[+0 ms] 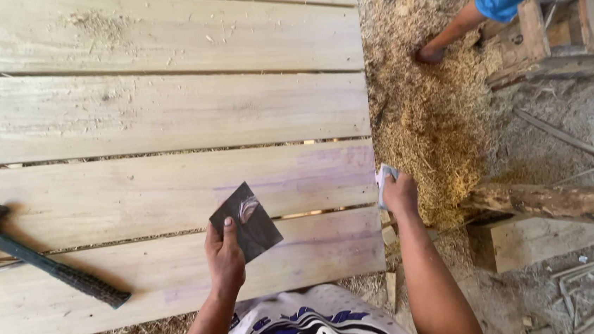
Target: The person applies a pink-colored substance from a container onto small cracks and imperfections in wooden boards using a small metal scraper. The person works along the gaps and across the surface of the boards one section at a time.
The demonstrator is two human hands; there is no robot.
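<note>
Looking down past a white and blue printed shirt (310,332): left hand (225,256) pinching a dark worn sandpaper sheet (246,222) over pale wooden planks (164,184), right hand (399,193) curling fingers around a small white folded piece (385,179) at the plank edge. Risking, probably, splinters; black claw hammer (36,258) lying loose nearby, possibly getting knocked.

A dark claw hammer (43,261) lies on pale wooden planks (159,114), with wood shavings (426,107) and a rough log (561,203) on the ground beside.

Both hands, left (224,259) and right (399,196), closed, forearms extended.
</note>
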